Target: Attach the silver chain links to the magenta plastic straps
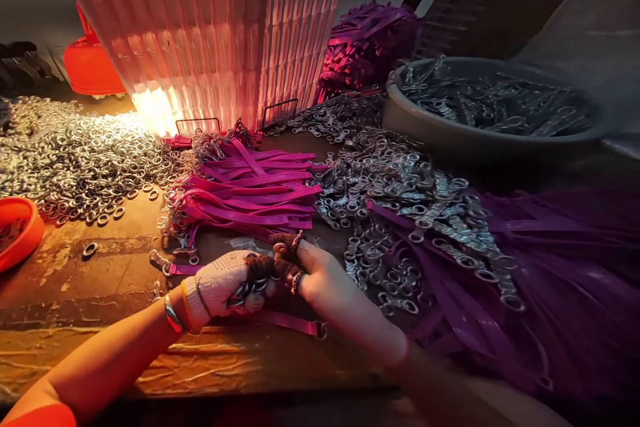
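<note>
My left hand [225,287], in a white knit glove with dark fingertips, is curled round several metal rings [244,293]. My right hand [323,277], with dark covers on its fingertips, meets the left fingertips in a pinch; what lies between them is hidden. A pink strap [185,269] with a metal snap hook [159,260] at its end emerges to the left of my left hand. Below both hands runs a pink strap end [295,321] with a metal ring [321,330]. Whether these are one strap, I cannot tell.
Beyond my hands lies a bundle of pink straps [250,190]. A heap of metal rings [95,167] spreads left, and a pile of snap hooks [400,180] right. Purple straps [560,280], a grey basin [480,143], a translucent ribbed panel [210,33] and an orange bowl [34,233] surround these.
</note>
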Demonstrator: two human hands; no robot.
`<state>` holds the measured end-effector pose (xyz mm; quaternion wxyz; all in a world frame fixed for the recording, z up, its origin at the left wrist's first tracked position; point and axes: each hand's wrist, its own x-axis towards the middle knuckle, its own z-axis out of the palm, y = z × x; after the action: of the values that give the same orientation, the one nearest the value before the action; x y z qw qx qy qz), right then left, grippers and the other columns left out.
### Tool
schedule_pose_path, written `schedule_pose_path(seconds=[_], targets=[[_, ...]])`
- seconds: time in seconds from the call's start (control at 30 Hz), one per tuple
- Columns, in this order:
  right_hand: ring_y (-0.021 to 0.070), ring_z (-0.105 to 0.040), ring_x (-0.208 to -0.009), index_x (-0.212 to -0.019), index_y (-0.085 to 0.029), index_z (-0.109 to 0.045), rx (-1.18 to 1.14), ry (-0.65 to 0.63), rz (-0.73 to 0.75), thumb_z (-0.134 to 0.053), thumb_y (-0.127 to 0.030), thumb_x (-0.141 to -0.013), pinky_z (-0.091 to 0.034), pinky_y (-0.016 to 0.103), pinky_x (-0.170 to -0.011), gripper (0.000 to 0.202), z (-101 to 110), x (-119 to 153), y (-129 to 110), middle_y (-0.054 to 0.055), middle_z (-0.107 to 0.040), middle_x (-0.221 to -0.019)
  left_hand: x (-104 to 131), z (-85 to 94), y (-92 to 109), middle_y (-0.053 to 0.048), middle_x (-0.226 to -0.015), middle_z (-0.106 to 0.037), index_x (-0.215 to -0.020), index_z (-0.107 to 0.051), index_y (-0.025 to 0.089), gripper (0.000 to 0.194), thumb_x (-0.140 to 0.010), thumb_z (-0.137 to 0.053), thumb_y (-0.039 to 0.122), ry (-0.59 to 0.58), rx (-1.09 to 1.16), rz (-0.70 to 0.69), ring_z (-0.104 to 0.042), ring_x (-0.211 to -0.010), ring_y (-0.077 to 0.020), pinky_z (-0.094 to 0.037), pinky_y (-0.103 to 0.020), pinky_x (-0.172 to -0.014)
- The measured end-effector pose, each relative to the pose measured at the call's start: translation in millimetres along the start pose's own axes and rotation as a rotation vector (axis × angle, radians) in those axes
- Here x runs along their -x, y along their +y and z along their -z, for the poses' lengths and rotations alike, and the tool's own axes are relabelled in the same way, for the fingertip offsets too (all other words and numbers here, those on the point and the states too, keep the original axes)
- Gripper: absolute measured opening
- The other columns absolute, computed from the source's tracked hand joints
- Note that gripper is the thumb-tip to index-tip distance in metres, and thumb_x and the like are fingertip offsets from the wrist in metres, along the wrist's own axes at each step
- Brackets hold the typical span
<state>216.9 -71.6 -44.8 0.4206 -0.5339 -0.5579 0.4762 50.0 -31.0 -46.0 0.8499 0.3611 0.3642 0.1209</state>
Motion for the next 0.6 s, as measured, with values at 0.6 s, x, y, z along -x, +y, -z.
schedule_pose_path(seconds=[0.6], targets=[[0.0192, -0.062, -0.052, -0.097, -0.026, -0.069, -0.188, 0.104, -0.188, -0.071, -0.051, -0.067, -0.045, 0.027, -0.037, 0.039, -6.4, 7.2, 40.6, 0.004, -0.068, -0.069, 98.1, 118.4, 79.3, -0.010, -0.071, -0.063, -0.102, -0.064, 0.009, 0.036, -0.097, -0.039, 0.035, 0.306, 0.716, -0.618, -0.052, -0.047, -0.0128, -0.030, -0.016, -0.030]])
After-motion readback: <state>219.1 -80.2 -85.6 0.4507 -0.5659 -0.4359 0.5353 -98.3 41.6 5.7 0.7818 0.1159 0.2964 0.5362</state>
